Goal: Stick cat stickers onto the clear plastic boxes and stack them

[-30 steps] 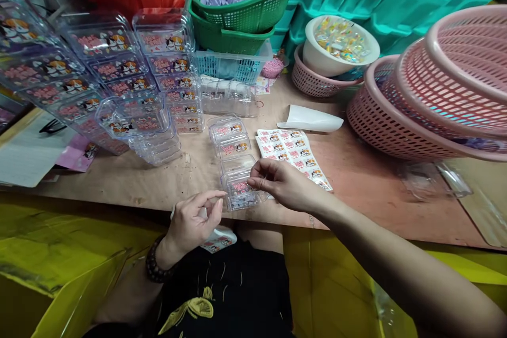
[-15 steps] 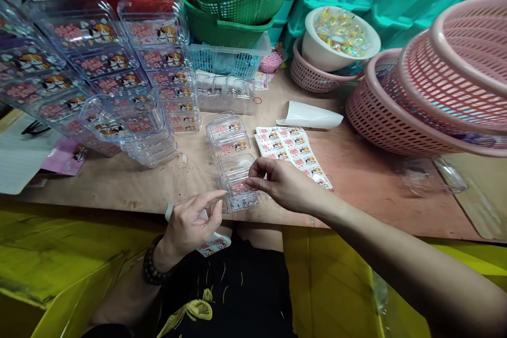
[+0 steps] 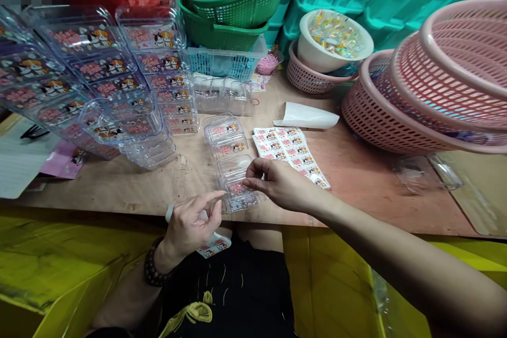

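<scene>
My right hand (image 3: 273,182) pinches a clear cat-and-dog sticker (image 3: 236,188) over the front end of a clear plastic box (image 3: 233,165). Much of that sticker is hidden behind my fingers. At the box's left edge, my left hand (image 3: 193,220) stretches out its index finger. Its other fingers are curled round a bent sticker sheet (image 3: 216,246), which hangs over my lap. Behind this box stand more clear boxes, with cat-and-dog labels (image 3: 233,148) on them. A pile of sticker sheets (image 3: 295,149) lies flat just beyond my right hand.
Tall stacks of labelled clear boxes (image 3: 166,63) rise on the left. Pink baskets (image 3: 372,116) crowd the right, and green baskets (image 3: 237,5) stand at the back. A white bowl (image 3: 307,50) holds wrapped pieces. Curled white paper (image 3: 309,115) lies mid-table.
The view has shifted slightly. Both hands keep nearly the same pose, with my right hand still at the front of the clear box.
</scene>
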A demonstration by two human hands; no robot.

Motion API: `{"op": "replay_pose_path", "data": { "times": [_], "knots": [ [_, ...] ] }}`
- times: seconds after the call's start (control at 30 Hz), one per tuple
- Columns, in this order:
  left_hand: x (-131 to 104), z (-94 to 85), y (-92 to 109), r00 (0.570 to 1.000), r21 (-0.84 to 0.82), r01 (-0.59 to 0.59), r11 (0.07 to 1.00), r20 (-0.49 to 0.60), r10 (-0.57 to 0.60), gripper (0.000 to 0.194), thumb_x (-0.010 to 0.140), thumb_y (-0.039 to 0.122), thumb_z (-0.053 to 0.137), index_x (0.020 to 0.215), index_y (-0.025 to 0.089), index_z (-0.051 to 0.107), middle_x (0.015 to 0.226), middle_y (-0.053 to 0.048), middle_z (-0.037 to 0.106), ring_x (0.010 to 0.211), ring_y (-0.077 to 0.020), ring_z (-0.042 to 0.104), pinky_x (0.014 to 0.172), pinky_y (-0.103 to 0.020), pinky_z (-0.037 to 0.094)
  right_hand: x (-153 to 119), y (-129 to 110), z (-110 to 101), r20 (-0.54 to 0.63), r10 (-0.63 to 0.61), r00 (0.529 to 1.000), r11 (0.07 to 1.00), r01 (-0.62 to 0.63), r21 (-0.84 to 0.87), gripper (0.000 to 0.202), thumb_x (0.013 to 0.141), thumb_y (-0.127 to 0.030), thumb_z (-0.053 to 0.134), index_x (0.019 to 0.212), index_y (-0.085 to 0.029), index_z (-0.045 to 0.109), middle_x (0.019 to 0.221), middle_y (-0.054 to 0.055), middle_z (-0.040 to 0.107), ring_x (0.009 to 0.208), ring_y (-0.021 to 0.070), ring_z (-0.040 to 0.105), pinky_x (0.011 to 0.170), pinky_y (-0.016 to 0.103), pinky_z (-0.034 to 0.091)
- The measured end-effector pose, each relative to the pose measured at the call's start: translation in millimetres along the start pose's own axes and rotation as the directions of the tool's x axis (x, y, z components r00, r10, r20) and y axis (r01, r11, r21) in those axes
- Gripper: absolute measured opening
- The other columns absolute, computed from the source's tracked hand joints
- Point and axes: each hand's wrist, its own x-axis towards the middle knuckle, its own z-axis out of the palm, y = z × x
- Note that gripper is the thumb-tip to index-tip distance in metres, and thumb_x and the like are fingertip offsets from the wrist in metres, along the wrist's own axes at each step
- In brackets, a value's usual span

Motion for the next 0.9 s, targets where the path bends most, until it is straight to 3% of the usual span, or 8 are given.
{"op": "replay_pose_path", "data": {
  "times": [0.23,0.5,0.67,0.77,0.9],
  "knots": [
    [1,2.8,-1,0.996,0.011,-0.086,0.996,-0.023,0.086,0.021,0.092,0.018,0.058,0.108,0.016,0.072,0.062,0.004,0.068,0.046,-0.0061,0.057,0.059,-0.016,0.054,0,-1,-1,0.012,0.0,1.0,1.0,0.0,-0.014,0.016,0.089,-0.025,0.065,0.074,-0.019,0.06,0.069,-0.001,0.06,0.065,0.0139,0.053,0.061,0.026,0.035],
    [1,6.9,-6,0.962,0.061,-0.196,0.979,0.205,0.18,0.041,0.1,0.035,0.047,0.13,0.015,0.065,0.054,0.006,0.055,0.047,-0.0083,0.052,0.053,-0.018,0.048,-2,-2,1,-0.014,0.01,1.0,0.996,-0.011,-0.086,0.015,0.09,-0.025,0.063,0.077,-0.02,0.059,0.074,0.0,0.065,0.067,0.0144,0.056,0.063,0.026,0.037],
    [-1,7.3,-8,0.96,0.075,-0.151,0.986,0.247,0.128,0.043,0.099,0.037,0.048,0.134,0.018,0.063,0.063,0.002,0.065,0.051,-0.0092,0.057,0.056,-0.02,0.049,-9,-6,6,-0.087,0.025,0.996,0.975,-0.043,-0.219,0.011,0.089,-0.029,0.066,0.084,-0.021,0.061,0.083,0.002,0.071,0.073,0.0176,0.063,0.063,0.027,0.038],
    [-2,6.5,-9,0.959,0.06,-0.13,0.99,0.259,0.11,0.042,0.099,0.036,0.048,0.135,0.02,0.063,0.069,0.001,0.07,0.055,-0.0101,0.061,0.06,-0.021,0.052,-14,-7,11,-0.132,0.033,0.991,0.963,-0.067,-0.262,0.012,0.088,-0.028,0.068,0.095,-0.021,0.061,0.086,0.003,0.073,0.077,0.0205,0.066,0.063,0.028,0.038],
    [-2,5.5,-11,0.958,0.049,-0.119,0.992,0.269,0.101,0.041,0.099,0.035,0.047,0.133,0.021,0.064,0.07,0.001,0.07,0.056,-0.0103,0.062,0.063,-0.021,0.055,-18,-1,11,-0.189,0.07,0.979,0.978,-0.104,-0.179,0.037,0.086,-0.025,0.07,0.119,-0.023,0.052,0.087,0.001,0.074,0.076,0.0207,0.068,0.064,0.029,0.04]
  ]
}}
